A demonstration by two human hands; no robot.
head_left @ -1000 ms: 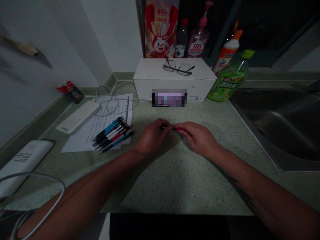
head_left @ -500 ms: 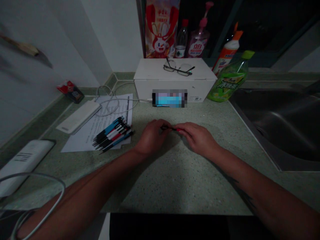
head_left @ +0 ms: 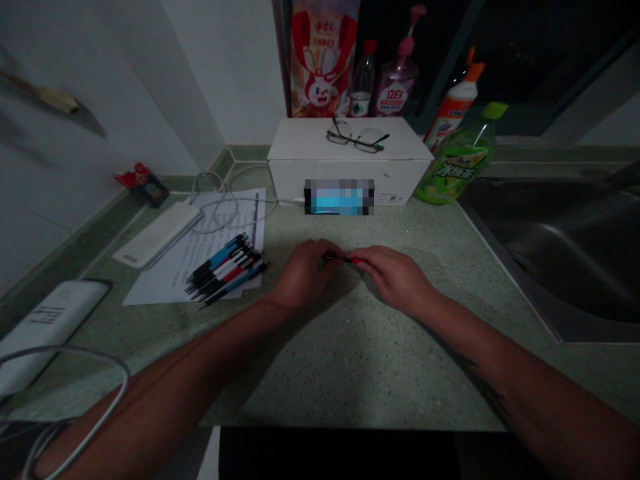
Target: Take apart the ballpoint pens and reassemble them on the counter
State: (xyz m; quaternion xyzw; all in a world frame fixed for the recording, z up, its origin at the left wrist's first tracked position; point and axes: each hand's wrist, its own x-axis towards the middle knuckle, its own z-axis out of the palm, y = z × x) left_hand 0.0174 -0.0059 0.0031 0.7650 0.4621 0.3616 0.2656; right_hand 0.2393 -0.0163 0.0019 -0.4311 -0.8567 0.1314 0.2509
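Note:
Between my two hands, just above the counter, is a slim red and black pen. Its dark end is pinched by the fingertips of my left hand (head_left: 303, 275), and the red part of the pen (head_left: 356, 260) is in the closed fingers of my right hand (head_left: 403, 277). Most of its length is covered by fingers, so I cannot tell whether it is in one piece. To the left of my left hand, a heap of pens (head_left: 225, 267) in blue, black, white and red lies across printed sheets of paper (head_left: 173, 280).
A white box (head_left: 300, 177) carries eyeglasses (head_left: 359, 141); a phone (head_left: 339, 198) leans against its front. Right of it stand a green bottle (head_left: 457, 167) and a steel sink (head_left: 560, 247). At left lie a white power bank (head_left: 157, 233), a power strip (head_left: 50, 320) and cables.
The hands have barely moved. A little less of the pen's middle shows between the fingertips now.

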